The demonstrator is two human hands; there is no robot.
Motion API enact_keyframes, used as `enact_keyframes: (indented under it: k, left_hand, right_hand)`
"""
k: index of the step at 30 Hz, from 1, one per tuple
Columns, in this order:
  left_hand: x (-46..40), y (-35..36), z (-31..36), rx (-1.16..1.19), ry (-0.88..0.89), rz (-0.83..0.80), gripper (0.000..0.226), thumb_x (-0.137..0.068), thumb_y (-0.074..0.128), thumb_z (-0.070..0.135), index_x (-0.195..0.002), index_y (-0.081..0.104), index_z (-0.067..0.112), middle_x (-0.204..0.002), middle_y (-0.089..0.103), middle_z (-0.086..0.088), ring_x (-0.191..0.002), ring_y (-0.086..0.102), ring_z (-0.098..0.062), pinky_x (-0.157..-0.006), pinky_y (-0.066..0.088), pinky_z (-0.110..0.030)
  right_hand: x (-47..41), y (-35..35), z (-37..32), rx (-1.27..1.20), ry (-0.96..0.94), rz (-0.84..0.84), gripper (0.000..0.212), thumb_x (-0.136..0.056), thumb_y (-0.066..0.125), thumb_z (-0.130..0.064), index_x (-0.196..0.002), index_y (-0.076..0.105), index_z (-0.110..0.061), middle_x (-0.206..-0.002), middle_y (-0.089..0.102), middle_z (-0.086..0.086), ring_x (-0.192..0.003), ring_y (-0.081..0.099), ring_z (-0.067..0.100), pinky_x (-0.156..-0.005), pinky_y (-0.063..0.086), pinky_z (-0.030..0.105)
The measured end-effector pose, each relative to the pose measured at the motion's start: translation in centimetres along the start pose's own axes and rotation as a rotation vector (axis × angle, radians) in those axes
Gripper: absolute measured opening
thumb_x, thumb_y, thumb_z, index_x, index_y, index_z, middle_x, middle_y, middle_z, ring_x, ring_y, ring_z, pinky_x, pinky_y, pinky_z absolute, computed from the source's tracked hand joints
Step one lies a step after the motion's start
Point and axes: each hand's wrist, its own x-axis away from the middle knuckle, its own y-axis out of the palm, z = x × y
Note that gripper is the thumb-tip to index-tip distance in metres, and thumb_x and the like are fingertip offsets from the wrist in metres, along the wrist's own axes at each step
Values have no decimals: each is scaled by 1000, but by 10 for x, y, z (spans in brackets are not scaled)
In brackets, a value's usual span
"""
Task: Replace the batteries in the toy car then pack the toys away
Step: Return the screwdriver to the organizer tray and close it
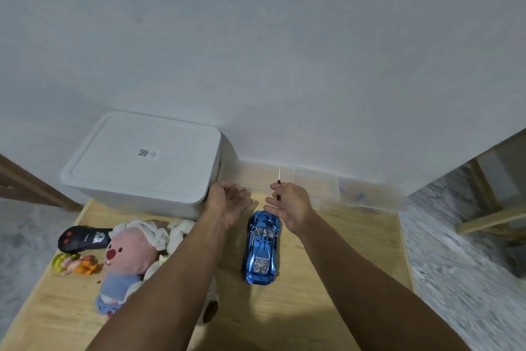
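From my feed, the wooden bench (327, 288) filled the lower view, both forearms stretched out over it. Biggest thing on it was the white lidded storage box (142, 163), closed, sitting just beyond and to the left of the left hand (227, 202), a small printed label on its lid. To the far side of the right hand (290, 205), against the wall, I saw a row of clear plastic containers (367, 194); what they held I could not tell.

Left of the left forearm lay the pink plush toy (125, 262), face up in a blue outfit, with white cloth (176, 234) bunched behind it. The blue toy car (262, 248) was the one I watched: it sat on its wheels on the bench between the two forearms, its far end just under the gap between the hands, neither hand touching it.

Further left of the plush lay a black remote controller (82, 238), and just nearer than it a small yellow and orange toy (75, 264).

The left hand was spread, palm turned up toward the right, holding nothing. The right hand pinched a thin screwdriver (279, 180), shaft pointing up and away, above the car.
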Motion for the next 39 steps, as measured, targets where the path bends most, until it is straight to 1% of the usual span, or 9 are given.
enact_keyframes:
  k: [5, 10, 12, 15, 19, 23, 27, 36, 39]
  left_hand:
    - [-9, 3, -2, 89, 22, -38, 7, -91, 40, 9, -88, 46, 8, -115, 44, -13, -114, 45, -28, -106, 36, -59]
    - [-6, 13, -4, 144, 34, -42, 7, -89, 39, 6, -86, 45, 8, -115, 43, -13, -96, 48, -25, -106, 34, -64]
    - [1, 16, -5, 138, 48, -54, 27, -90, 39, 5, -114, 52, 6, -137, 38, -18, -114, 48, -28, -107, 32, -62]
    - [4, 18, -2, 116, 72, -51, 66, -90, 41, 6, -153, 20, 6, -157, 17, -20, -147, 18, -34, -109, 27, -63]
    - [5, 17, 5, 60, 87, -44, 67, -84, 48, 13, -149, 32, 4, -153, 23, -24, -141, 25, -39, -105, 37, -52]
    - [18, 22, 9, -16, 88, -33, 53, -73, 57, 20, -124, 53, 5, -148, 30, -24, -124, 41, -35, -70, 48, -41]
    - [22, 22, 11, -18, 60, -78, 54, -66, 61, 22, -119, 52, 13, -149, 27, -21, -131, 35, -35, -88, 47, -54]
    - [19, 22, 8, -48, 69, -53, 47, -81, 54, 19, -127, 49, 15, -138, 33, -15, -129, 38, -35, -94, 45, -55]
    - [21, 21, 6, -95, 71, -51, 29, -85, 49, 15, -112, 50, 6, -112, 44, -14, -96, 51, -26, -82, 46, -45]
  right_hand:
    - [-7, -4, 4, 49, -46, 40, 15, -97, 49, -4, -107, 59, 1, -93, 58, 10, -85, 61, 24, -90, 56, 41]
    - [-11, -4, 12, 230, -151, 36, 13, -96, 51, -10, -103, 62, -8, -103, 60, 4, -98, 59, 22, -90, 54, 37]
    - [-12, -6, 14, 312, -199, 56, 12, -95, 52, -12, -99, 64, -11, -99, 62, -1, -99, 59, 21, -93, 52, 41]
    - [-11, -10, 16, 467, -290, 106, 16, -95, 56, -15, -101, 70, -10, -94, 68, 2, -89, 61, 19, -79, 51, 31]
    - [-10, -17, 18, 810, -452, 189, 19, -92, 62, -15, -106, 74, -11, -100, 74, 5, -87, 67, 18, -75, 50, 24]
    - [-8, -15, 15, 1163, -550, 276, 17, -93, 60, -20, -100, 76, -18, -92, 73, 5, -92, 64, 21, -70, 53, 29]
    - [-9, -10, 8, 1320, -622, 308, 18, -95, 56, -15, -104, 72, -15, -95, 71, 5, -91, 63, 24, -71, 53, 32]
    - [-16, -3, 11, 1181, -697, 197, 43, -87, 45, 13, -122, 63, -4, -114, 68, 14, -102, 64, 30, -90, 52, 36]
    - [-15, -7, 18, 1063, -704, 257, 34, -87, 47, 6, -114, 66, -1, -107, 70, 14, -96, 65, 30, -84, 54, 37]
